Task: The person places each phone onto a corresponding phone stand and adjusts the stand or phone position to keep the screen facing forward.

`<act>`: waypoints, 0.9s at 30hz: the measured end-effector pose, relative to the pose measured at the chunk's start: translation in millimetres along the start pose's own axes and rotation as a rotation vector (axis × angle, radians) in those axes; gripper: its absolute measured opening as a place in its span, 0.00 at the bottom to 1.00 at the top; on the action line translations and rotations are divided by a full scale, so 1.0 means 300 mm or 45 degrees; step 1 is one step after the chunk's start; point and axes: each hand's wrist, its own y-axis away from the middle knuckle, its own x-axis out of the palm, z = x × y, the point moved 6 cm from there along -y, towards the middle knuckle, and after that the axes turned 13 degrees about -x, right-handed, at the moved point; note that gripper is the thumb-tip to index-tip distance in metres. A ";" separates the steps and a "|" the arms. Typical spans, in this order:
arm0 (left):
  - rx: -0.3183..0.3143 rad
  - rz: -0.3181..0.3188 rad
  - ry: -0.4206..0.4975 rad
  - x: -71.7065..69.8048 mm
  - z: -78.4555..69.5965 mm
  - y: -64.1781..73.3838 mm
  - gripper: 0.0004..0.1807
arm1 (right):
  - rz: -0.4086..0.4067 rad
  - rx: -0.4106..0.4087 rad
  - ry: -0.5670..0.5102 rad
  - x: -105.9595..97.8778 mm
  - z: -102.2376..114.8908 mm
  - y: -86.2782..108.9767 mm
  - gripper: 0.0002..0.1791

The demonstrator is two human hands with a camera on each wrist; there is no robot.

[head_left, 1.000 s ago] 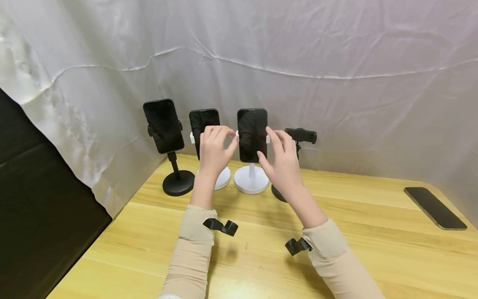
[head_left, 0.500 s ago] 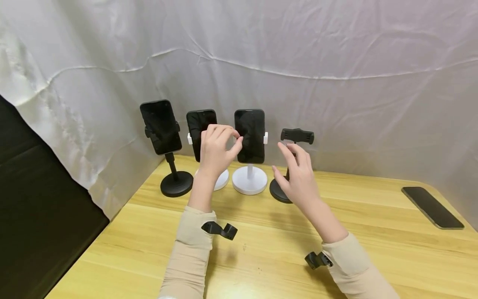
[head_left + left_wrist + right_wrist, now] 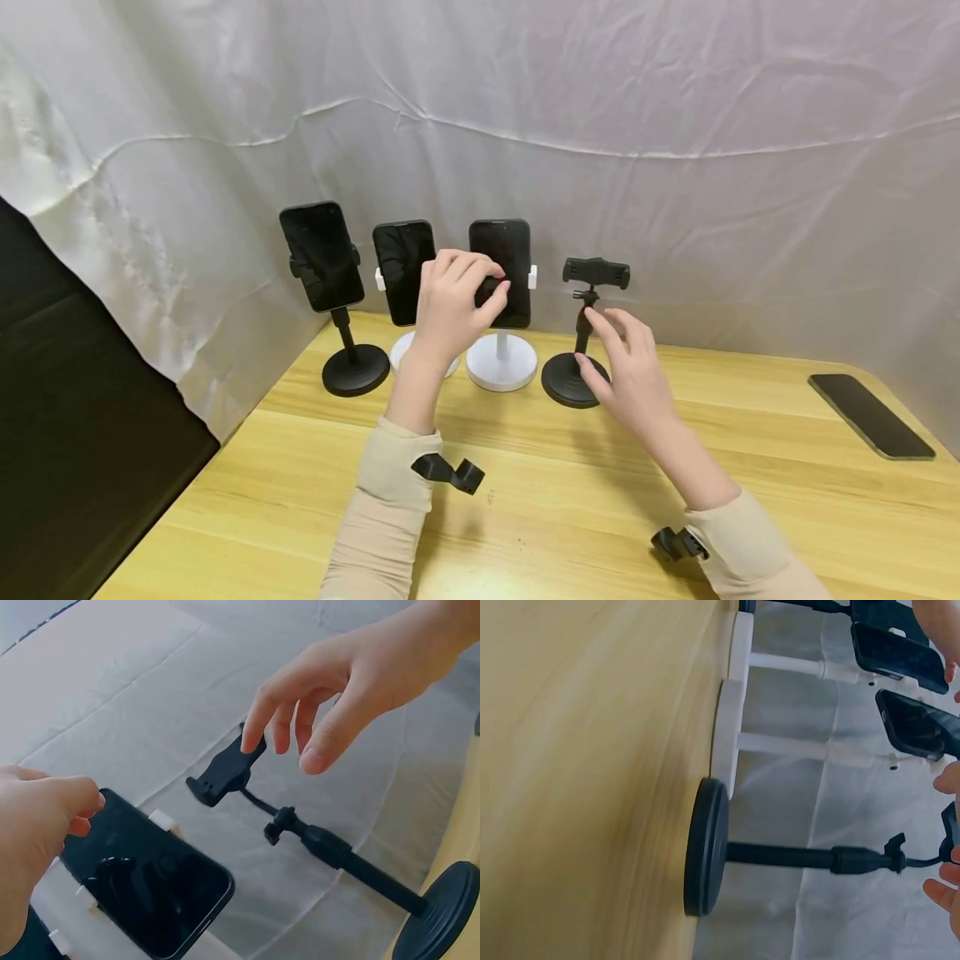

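Note:
In the head view my left hand [image 3: 459, 304] hovers with fingers loosely bent, overlapping a black phone [image 3: 517, 242] clamped upright in a white phone stand [image 3: 501, 364]. Nothing shows between its thumb and fingers. To the right, my right hand [image 3: 630, 367] is in front of a black phone stand [image 3: 570, 381], fingers spread and slightly bent, holding nothing. That stand's clamp [image 3: 597, 272] has no phone in it. The left wrist view shows this black clamp [image 3: 225, 771] beside the right hand [image 3: 375, 675], with the clamped phone [image 3: 154, 877] below the left hand [image 3: 34, 832].
Left of these stand another phone [image 3: 403, 267] on a white stand and a tilted phone [image 3: 322, 257] on a black stand. One phone [image 3: 870, 417] lies flat at the right of the wooden table [image 3: 540, 500]. A pale curtain [image 3: 720, 208] hangs close behind the stands.
My right hand has left the side of the phone on the white stand and moved right and down, in front of the black stand. My left hand has shifted slightly right.

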 end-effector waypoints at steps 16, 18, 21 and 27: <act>0.165 0.003 -0.064 0.091 -0.128 0.034 0.09 | 0.024 0.021 0.063 -0.072 -0.085 0.091 0.35; 0.166 -0.013 -0.072 0.099 -0.135 0.038 0.09 | 0.023 0.021 0.073 -0.083 -0.094 0.100 0.35; 0.160 -0.040 -0.090 0.107 -0.143 0.044 0.09 | 0.033 0.025 0.089 -0.097 -0.108 0.113 0.35; 0.110 -0.066 -0.151 0.124 -0.151 0.044 0.12 | 0.067 0.097 0.126 -0.128 -0.158 0.136 0.33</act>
